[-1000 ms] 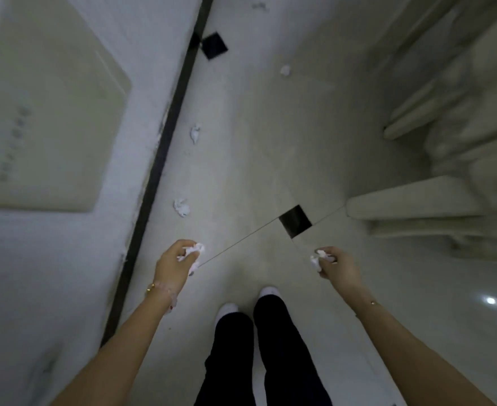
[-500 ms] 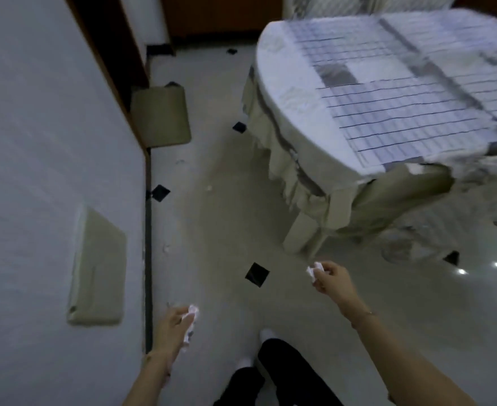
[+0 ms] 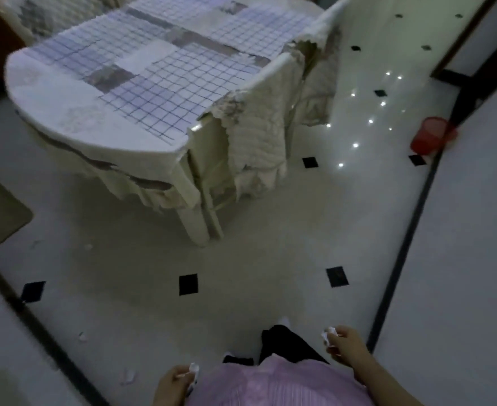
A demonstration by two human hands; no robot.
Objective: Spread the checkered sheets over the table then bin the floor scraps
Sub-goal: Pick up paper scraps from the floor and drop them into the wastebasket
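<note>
We look down over the tabletop (image 3: 51, 92), where the checkered sheets (image 3: 159, 92) lie flat on a pale cloth. The sheets form a patchwork whose long axis runs from the near left edge of the tabletop up toward the far right corner, their grid lines skewed the same way. The cloth hangs in ruffles below the rim. A chair (image 3: 259, 133) with a quilted cover draped over its back stands pushed against the near right side of the tabletop, and a second one (image 3: 326, 39) shows behind it.

Our left hand (image 3: 174, 388) sits at the bottom edge, its grip closed around a small crumpled white scrap (image 3: 194, 368). Our right hand (image 3: 348, 345) is held out just right of the dark trouser leg, its grip pinched on another white scrap (image 3: 328, 335) that pokes out past the fingers.

More scraps rest on the floor (image 3: 270, 259): one (image 3: 128, 376) just beside the left hand, one (image 3: 82, 336) near the dark baseboard on the left, and a small one (image 3: 88, 246) closer to the table legs.

The red bin (image 3: 430, 137) stands well apart from us at the right, against the wall by the dark baseboard, tilted in this wide view with its mouth facing up and left. We cannot tell what lies inside it; the view is too blurred.
</note>
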